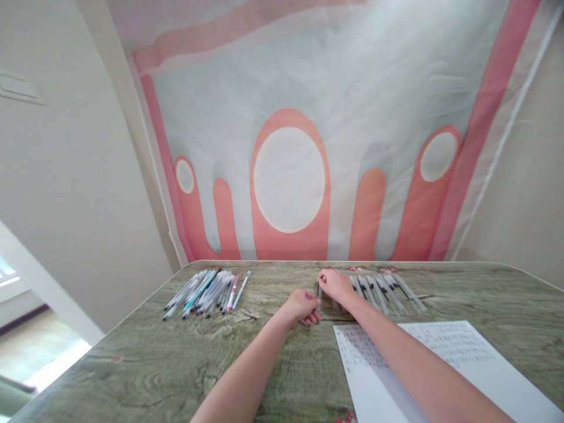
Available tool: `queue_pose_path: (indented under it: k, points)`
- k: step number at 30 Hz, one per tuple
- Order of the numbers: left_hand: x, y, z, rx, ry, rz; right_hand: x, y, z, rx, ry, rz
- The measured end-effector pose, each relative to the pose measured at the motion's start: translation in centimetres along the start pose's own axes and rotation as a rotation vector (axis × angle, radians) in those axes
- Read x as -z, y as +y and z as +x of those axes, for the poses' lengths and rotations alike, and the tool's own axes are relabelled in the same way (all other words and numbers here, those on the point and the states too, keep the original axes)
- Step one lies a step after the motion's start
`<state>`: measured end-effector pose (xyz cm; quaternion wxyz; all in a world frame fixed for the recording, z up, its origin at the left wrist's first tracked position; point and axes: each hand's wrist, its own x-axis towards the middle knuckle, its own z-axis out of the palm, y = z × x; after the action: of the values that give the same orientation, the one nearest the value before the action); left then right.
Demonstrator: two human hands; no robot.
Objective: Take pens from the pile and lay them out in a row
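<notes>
A slim pen (319,291) with a dark section is upright in the view, between my two hands. My right hand (337,286) pinches its far end with bent fingers. At the near end, my left hand (302,306) has thumb and forefinger closed on it, the other fingers curled below. Just right of my right hand, several clear pens with black parts (383,291) lie side by side in a row, some hidden behind my right hand and forearm. Over on the left is a loose pile of pens (211,291), mostly grey and white, with a turquoise one and a pinkish one.
A sheet of paper with rows of writing (453,352) lies at the front right, under my right forearm. The wood-patterned table (154,376) reaches back to a wall hanging (291,247) in pink and grey. A doorway opening (39,329) shows at far left.
</notes>
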<state>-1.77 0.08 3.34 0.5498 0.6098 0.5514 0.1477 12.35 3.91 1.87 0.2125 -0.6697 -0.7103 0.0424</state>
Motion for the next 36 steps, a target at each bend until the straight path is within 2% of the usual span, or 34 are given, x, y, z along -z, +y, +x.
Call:
queue_pose_path:
  k: [6, 8, 10, 12, 15, 17, 20, 24, 27, 30, 33, 36]
  points:
    - [0.3, 0.6, -0.8, -0.017, 0.017, 0.091, 0.5, 0.4, 0.1, 0.039, 0.014, 0.085]
    - [0.6, 0.7, -0.7, -0.043, 0.072, 0.072, 1.1, 0.6, 0.3, 0.055, 0.024, 0.125]
    - [1.0, 0.7, -0.3, -0.139, 0.158, -0.006, 2.0, 0.7, 0.5, 0.086, 0.021, 0.17]
    - [1.2, 0.7, 0.3, -0.235, 0.237, -0.105, 2.9, 0.6, 0.4, 0.174, -0.063, 0.293]
    - [0.9, 0.4, 1.0, -0.293, 0.285, -0.223, 4.0, 0.2, -0.1, 0.33, -0.315, 0.564]
    - [0.5, 0.2, 1.2, -0.319, 0.283, -0.269, 4.3, -0.2, -0.5, 0.354, -0.44, 0.672]
    - [0.0, -0.1, 1.3, -0.36, 0.273, -0.317, 4.4, -0.4, -0.9, 0.347, -0.501, 0.72]
    - [-0.1, -0.2, 1.5, -0.379, 0.274, -0.349, 4.1, 0.0, -0.4, 0.351, -0.423, 0.64]
    - [0.7, -0.3, 1.8, -0.375, 0.34, -0.358, 3.8, 1.1, 0.2, 0.254, -0.208, 0.368]
    - [2.5, -0.6, 2.4, -0.354, 0.434, -0.303, 3.3, 2.4, 0.5, 0.135, -0.065, 0.156]
    - [4.9, -1.1, 2.8, -0.342, 0.553, -0.133, 2.7, 3.2, 0.4, 0.105, -0.062, 0.12]
    - [7.6, -1.6, 2.6, -0.35, 0.703, 0.171, 2.4, 3.2, 0.3, 0.112, -0.069, 0.101]
